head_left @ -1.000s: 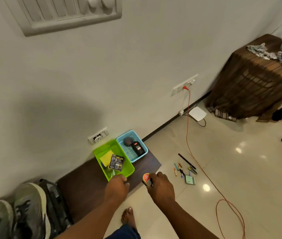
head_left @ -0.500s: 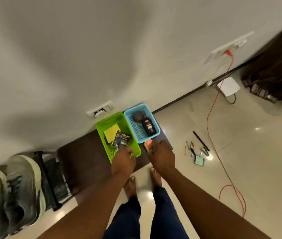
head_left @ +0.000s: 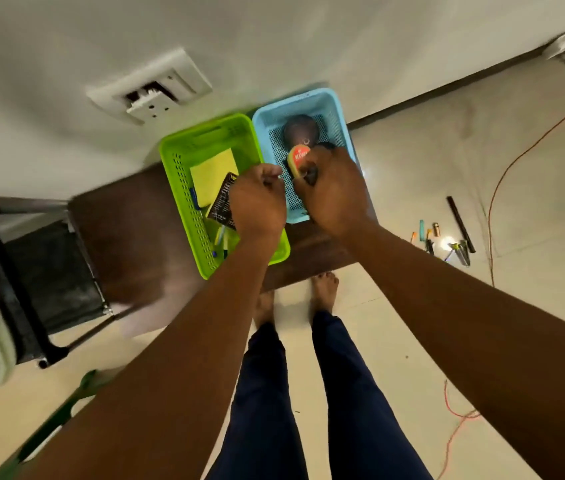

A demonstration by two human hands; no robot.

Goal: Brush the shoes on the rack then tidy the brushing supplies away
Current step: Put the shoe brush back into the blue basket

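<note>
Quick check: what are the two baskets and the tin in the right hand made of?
Green basket and blue basket: likely moulded plastic, with perforated walls and a slight sheen. Polish tin, gripped by the right hand: probably metal with a printed red lid, though blur leaves that open.

Bare brown bench top (head_left: 128, 237) left of green basket (head_left: 184, 188).

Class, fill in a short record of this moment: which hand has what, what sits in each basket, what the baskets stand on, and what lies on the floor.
right hand: grips polish tin over blue basket
left hand: fingers curled over green basket; contents of grip unclear
blue basket: dark round thing
green basket: yellow pad, black card, pens
baskets stand on: brown bench
floor: small pens, orange cable
</note>
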